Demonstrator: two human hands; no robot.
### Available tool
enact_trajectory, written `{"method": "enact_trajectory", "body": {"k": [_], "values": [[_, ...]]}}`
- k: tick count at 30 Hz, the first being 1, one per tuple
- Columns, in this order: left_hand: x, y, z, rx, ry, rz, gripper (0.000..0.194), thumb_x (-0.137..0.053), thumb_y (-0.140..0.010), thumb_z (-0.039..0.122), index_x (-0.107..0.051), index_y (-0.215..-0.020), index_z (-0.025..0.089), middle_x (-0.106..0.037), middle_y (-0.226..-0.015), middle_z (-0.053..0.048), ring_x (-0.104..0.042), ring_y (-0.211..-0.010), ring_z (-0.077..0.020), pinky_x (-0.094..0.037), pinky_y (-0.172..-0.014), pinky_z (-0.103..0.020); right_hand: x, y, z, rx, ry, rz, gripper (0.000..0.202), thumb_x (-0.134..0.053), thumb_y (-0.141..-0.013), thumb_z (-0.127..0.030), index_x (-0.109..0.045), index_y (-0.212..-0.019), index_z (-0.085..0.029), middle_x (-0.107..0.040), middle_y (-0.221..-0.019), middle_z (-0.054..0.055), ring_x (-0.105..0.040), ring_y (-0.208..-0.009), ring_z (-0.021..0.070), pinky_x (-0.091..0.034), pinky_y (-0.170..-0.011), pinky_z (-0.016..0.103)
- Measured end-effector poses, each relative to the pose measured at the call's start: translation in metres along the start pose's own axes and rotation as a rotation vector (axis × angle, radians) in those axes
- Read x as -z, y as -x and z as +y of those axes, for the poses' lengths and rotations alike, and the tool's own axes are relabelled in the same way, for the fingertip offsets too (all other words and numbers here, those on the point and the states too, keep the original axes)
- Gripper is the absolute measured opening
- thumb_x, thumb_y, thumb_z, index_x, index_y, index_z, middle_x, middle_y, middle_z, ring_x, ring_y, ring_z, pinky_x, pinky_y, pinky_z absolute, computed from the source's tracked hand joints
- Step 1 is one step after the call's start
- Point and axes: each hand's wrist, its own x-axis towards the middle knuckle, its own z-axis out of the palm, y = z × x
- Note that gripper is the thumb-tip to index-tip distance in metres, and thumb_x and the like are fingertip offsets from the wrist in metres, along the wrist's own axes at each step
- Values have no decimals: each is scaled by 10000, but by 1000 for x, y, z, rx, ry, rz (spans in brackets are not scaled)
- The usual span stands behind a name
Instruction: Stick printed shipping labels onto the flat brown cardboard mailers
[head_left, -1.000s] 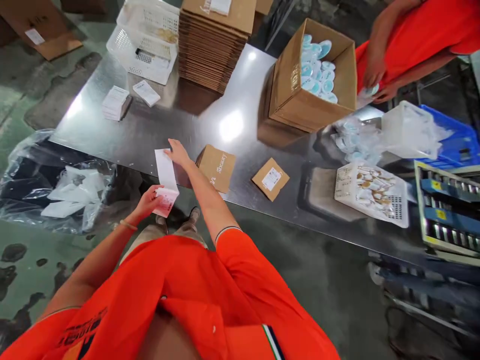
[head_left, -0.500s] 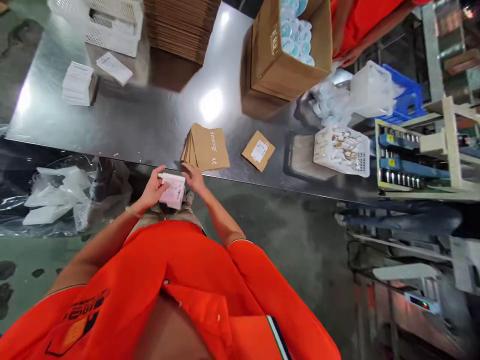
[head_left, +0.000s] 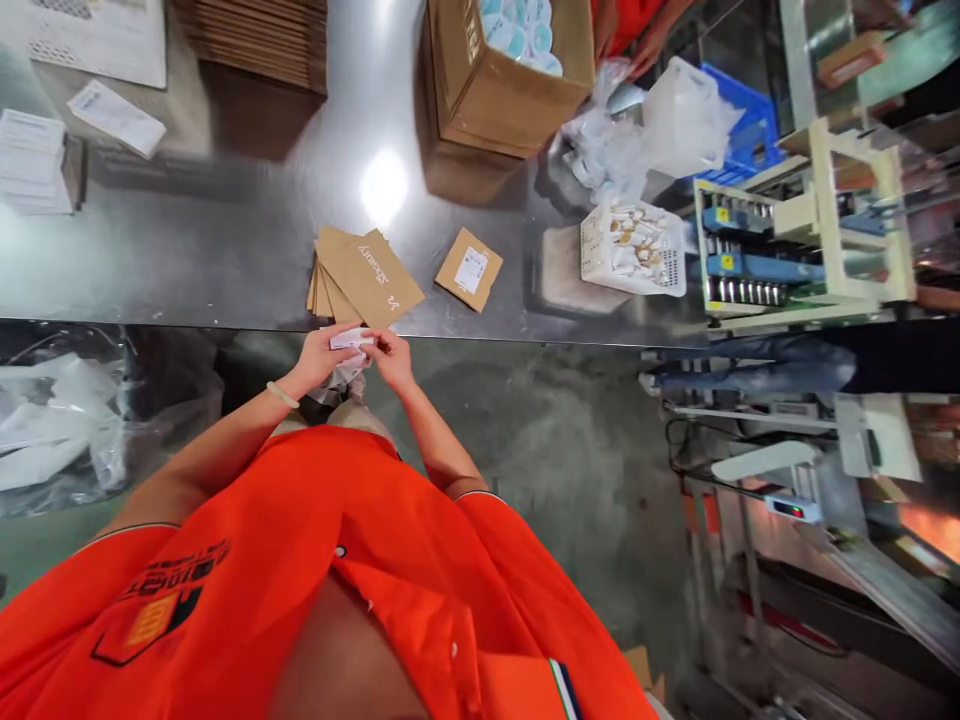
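At the table's front edge, my left hand (head_left: 321,357) is closed around a small stack of pale printed labels (head_left: 351,341). The fingers of my right hand (head_left: 391,358) pinch the right edge of the top label; how far it is peeled up, I cannot tell. Just beyond both hands lies a fanned pile of flat brown cardboard mailers (head_left: 371,275), the top one turned askew with white lettering on it. To the right of the pile rests one cardboard mailer with a white label stuck on it (head_left: 469,270).
A carton of blue-and-white round items (head_left: 495,110) and stacked cardboard (head_left: 255,45) stand farther back. White slips (head_left: 34,160) lie at the left. A white basket of small packets (head_left: 634,250) sits right, beside a rack (head_left: 765,250). Plastic bags (head_left: 67,420) hang below left. A co-worker's hand (head_left: 649,50) shows at the top.
My right hand has left the mailers and come to the labels in my left hand. The top mailer has turned askew. The view has shifted to the right.
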Motion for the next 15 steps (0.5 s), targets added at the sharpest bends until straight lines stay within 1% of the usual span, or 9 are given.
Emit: {"method": "enact_trajectory", "body": {"k": [2,3,4,6,8,9,10,12,15], "values": [[-5,-3,3,63,-32,24,684,-997,-601,505,-891,-1160,125,-880,-1151,-170,-807,-1059,-352,-641,-1037,-521,19,-13,0,10,33,-65,217,-860,-878,-408,-853,-1021,-245,-730,-785,-13,-693,-765,212,-645,-819,359],[-6,-3,4,86,-46,48,649,-986,-600,495,-897,-1125,125,-879,-1136,-174,-809,-1048,-354,-646,-1034,-533,30,-25,-1,18,89,-58,231,-846,-903,-412,-862,-1059,-243,-774,-839,5,-728,-828,231,-661,-880,386],[-6,-3,5,103,-58,69,618,-974,-605,490,-901,-1100,128,-879,-1138,-179,-812,-1049,-358,-649,-1038,-543,42,-41,-3,24,175,-21,253,-827,-931,-410,-867,-1109,-235,-821,-926,34,-760,-924,255,-666,-963,418],[-6,1,5,115,-91,88,569,-961,-617,480,-907,-1070,140,-880,-1171,-187,-819,-1087,-376,-648,-1070,-563,66,-81,-8,23,405,100,345,-785,-982,-386,-855,-1259,-194,-868,-1199,120,-771,-1193,301,-618,-1155,471],[-4,8,5,122,-142,76,543,-969,-617,469,-913,-1054,152,-885,-1196,-188,-821,-1136,-400,-641,-1111,-576,84,-121,-11,-20,612,170,456,-750,-1012,-348,-806,-1404,-122,-816,-1434,213,-719,-1405,327,-545,-1266,476],[-2,11,5,135,-165,68,540,-976,-616,470,-915,-1049,154,-888,-1191,-188,-823,-1142,-410,-642,-1115,-581,90,-138,-10,-59,678,156,476,-735,-1021,-327,-792,-1431,-92,-800,-1467,242,-714,-1438,332,-535,-1273,461],[-1,15,4,151,-176,68,544,-978,-621,481,-916,-1050,153,-889,-1186,-190,-824,-1142,-418,-644,-1114,-587,92,-150,-8,-101,716,119,455,-718,-1029,-308,-801,-1412,-76,-812,-1439,250,-735,-1414,332,-549,-1248,439],[0,23,2,182,-164,85,567,-977,-628,512,-918,-1059,147,-889,-1190,-194,-828,-1132,-425,-652,-1098,-597,91,-160,1,-175,720,34,334,-693,-1032,-281,-863,-1246,-88,-876,-1243,205,-807,-1237,314,-601,-1129,390],[0,31,-1,192,-127,121,577,-978,-630,507,-915,-1076,146,-888,-1220,-189,-828,-1141,-415,-651,-1107,-595,75,-149,19,-194,633,-16,237,-692,-1001,-279,-875,-973,-131,-869,-941,96,-808,-968,257,-620,-961,334]]}}
